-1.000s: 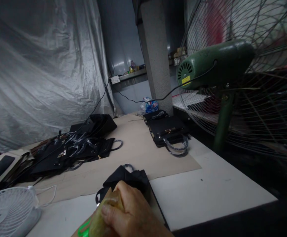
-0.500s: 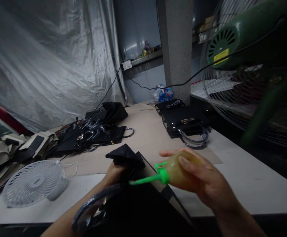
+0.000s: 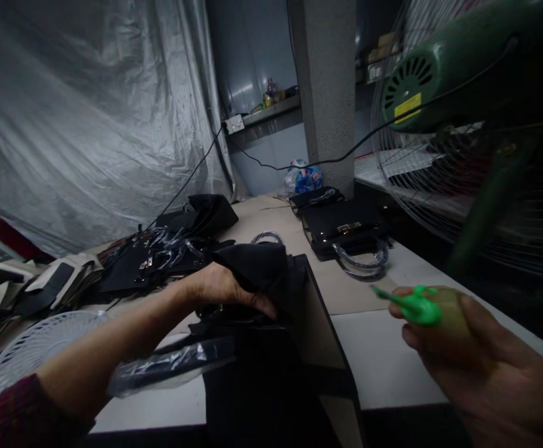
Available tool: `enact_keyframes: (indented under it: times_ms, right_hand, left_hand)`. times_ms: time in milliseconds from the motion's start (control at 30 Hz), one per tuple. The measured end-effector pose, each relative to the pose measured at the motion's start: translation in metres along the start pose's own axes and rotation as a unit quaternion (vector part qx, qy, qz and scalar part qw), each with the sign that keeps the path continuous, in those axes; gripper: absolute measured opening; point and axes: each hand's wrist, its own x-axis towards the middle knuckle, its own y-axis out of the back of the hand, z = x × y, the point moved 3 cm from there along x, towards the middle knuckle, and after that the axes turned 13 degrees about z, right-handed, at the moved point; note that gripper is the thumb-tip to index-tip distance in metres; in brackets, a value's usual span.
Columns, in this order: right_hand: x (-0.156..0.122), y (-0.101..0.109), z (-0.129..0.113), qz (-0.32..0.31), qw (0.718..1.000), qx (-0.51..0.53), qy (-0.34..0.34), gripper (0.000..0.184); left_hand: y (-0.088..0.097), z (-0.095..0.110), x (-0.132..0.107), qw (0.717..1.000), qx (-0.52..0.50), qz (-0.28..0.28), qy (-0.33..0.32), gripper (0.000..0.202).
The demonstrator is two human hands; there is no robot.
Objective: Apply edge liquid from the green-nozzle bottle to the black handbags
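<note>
My left hand [image 3: 225,289] is closed on a black handbag [image 3: 257,379], with its thumb and fingers around the folded upper part. One plastic-wrapped bag handle [image 3: 178,366] sticks out to the left below my forearm. The bag's beige inner side shows along its right edge. In my right hand [image 3: 495,367] is a squeeze bottle [image 3: 451,323] of yellowish-brown content, its green nozzle pointing left. The nozzle tip is apart from the bag. The bottle and right hand are slightly blurred, and the tips of my left fingers are hidden behind the black material.
Finished-looking black handbags [image 3: 346,227] lie at the back right, more black bags [image 3: 159,261] at the left. Beige-and-black pieces [image 3: 61,280] are heaped far left. A white fan [image 3: 42,348] stands partly behind my left arm. A big green fan [image 3: 416,87] looms at the right.
My right hand has drawn the bottle to the right, away from the bag. My left hand has moved up and over the bag's top, and the folded part has shifted right.
</note>
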Motion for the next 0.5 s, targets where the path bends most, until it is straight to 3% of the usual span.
enact_keyframes:
  times_ms: [100,233,500]
  right_hand:
    - [-0.006,-0.004,0.012,-0.043,0.993,0.041,-0.102,0.048]
    - [-0.026,-0.03,0.03,-0.143,0.965,0.034,-0.217,0.052]
    - [-0.041,-0.063,0.051,-0.22,0.939,0.062,-0.257,0.041]
  left_hand:
    - [-0.013,0.004,0.01,0.996,0.03,-0.042,-0.068,0.042]
    - [-0.025,-0.002,0.013,0.993,0.05,-0.049,-0.094,0.032]
    - [-0.059,-0.019,-0.002,0.972,-0.021,-0.194,-0.132,0.027]
